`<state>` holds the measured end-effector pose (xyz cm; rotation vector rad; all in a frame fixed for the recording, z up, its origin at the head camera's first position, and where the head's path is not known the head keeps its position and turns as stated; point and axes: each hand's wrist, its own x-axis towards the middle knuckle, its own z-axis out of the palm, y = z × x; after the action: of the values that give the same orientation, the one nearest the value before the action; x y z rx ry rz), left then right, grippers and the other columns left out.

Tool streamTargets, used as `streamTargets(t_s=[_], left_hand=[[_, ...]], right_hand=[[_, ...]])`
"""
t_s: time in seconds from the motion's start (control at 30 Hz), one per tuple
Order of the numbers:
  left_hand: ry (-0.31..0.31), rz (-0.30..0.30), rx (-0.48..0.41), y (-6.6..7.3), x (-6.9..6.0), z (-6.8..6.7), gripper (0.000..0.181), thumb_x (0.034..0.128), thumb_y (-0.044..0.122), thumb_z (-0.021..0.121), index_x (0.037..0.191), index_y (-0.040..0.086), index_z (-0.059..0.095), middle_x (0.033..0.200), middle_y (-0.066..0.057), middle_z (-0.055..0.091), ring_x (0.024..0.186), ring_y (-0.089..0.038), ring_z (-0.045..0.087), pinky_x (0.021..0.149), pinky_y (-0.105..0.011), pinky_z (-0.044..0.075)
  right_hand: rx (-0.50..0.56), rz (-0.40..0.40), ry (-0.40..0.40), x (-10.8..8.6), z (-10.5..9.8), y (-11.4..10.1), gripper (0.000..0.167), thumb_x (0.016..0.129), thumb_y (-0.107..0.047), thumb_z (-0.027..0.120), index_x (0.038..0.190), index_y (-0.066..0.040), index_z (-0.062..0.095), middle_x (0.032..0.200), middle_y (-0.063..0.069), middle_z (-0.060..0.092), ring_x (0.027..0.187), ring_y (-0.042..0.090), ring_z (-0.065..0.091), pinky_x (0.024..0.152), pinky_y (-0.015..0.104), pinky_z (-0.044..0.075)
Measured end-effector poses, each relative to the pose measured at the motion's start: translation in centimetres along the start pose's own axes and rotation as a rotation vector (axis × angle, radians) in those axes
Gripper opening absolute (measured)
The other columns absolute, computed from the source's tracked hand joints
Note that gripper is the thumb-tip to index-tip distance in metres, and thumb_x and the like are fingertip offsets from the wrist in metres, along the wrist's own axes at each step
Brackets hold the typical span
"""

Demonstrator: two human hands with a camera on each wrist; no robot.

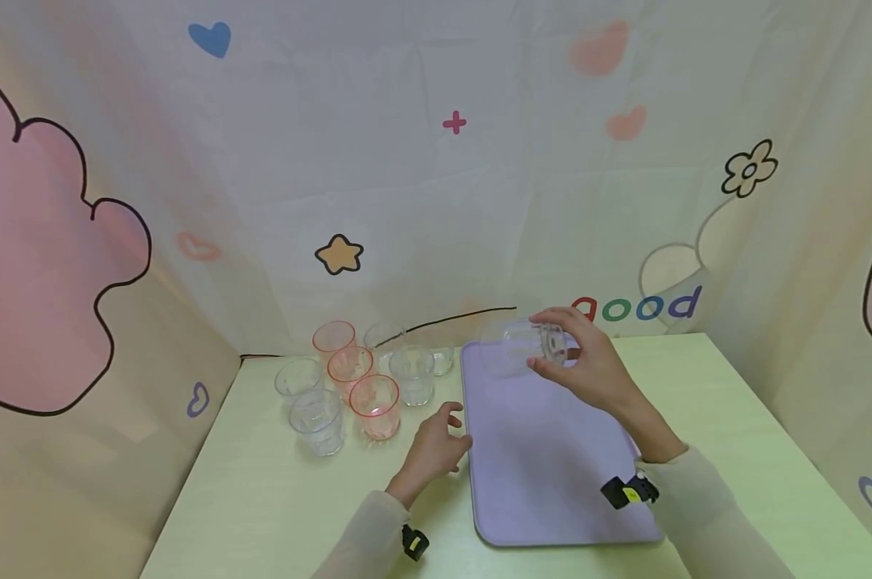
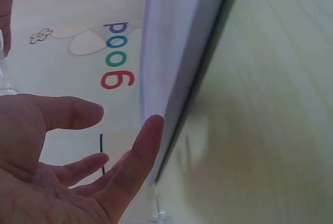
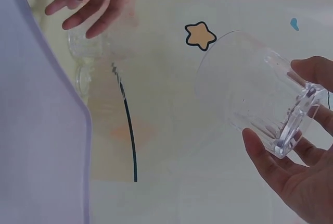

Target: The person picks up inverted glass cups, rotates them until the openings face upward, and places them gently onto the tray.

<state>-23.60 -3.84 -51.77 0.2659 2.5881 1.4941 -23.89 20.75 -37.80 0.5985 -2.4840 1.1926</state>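
A clear plastic cup (image 3: 260,94) lies sideways in the air above the purple tray (image 1: 552,466), its mouth toward the left. My right hand (image 1: 588,366) grips it near its thick base, thumb and fingers on opposite sides. My left hand (image 1: 433,442) hovers at the tray's left edge with fingers loosely bent and nothing in them. In the left wrist view one fingertip of the left hand (image 2: 78,161) appears close to the tray's side; whether it touches, I cannot tell.
Left of the tray stand several upright cups: clear ones, such as the front clear cup (image 1: 318,426), and red-rimmed ones, such as the nearest red-rimmed cup (image 1: 376,406). A printed curtain (image 1: 407,185) hangs behind the pale green table (image 1: 226,498).
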Motion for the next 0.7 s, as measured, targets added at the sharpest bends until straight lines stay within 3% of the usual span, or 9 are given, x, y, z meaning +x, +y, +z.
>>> streamTargets(t_s=[0.17,0.5,0.7], left_hand=[[-0.010,-0.001,0.049,-0.6,0.1,0.8,0.057,0.0811,0.005,0.063,0.136,0.000,0.050,0.106,-0.015,0.062,0.044,-0.013,0.060,0.043,-0.025,0.051],[0.022,0.017,0.184,-1.0,0.4,2.0,0.057,0.0716,0.001,0.065,0.127,-0.007,0.057,0.085,-0.005,0.061,0.067,-0.011,0.052,0.056,-0.022,0.044],[0.042,0.055,0.173,-1.1,0.4,2.4,0.055,0.0677,-0.003,0.062,0.122,-0.008,0.059,0.076,-0.002,0.061,0.062,-0.010,0.051,0.053,-0.021,0.042]], right_hand=[[-0.022,0.029,0.000,0.3,0.1,0.3,0.055,0.082,-0.017,0.078,0.132,-0.014,0.055,0.137,0.013,0.051,0.110,0.035,0.056,0.080,0.055,0.058],[-0.101,0.017,0.004,1.0,0.3,1.1,0.053,0.081,-0.018,0.079,0.130,-0.012,0.059,0.134,0.012,0.054,0.106,0.030,0.057,0.076,0.045,0.057],[-0.140,0.052,-0.011,1.6,0.6,2.1,0.053,0.081,-0.021,0.078,0.130,-0.013,0.059,0.134,0.013,0.054,0.117,0.034,0.054,0.091,0.057,0.051]])
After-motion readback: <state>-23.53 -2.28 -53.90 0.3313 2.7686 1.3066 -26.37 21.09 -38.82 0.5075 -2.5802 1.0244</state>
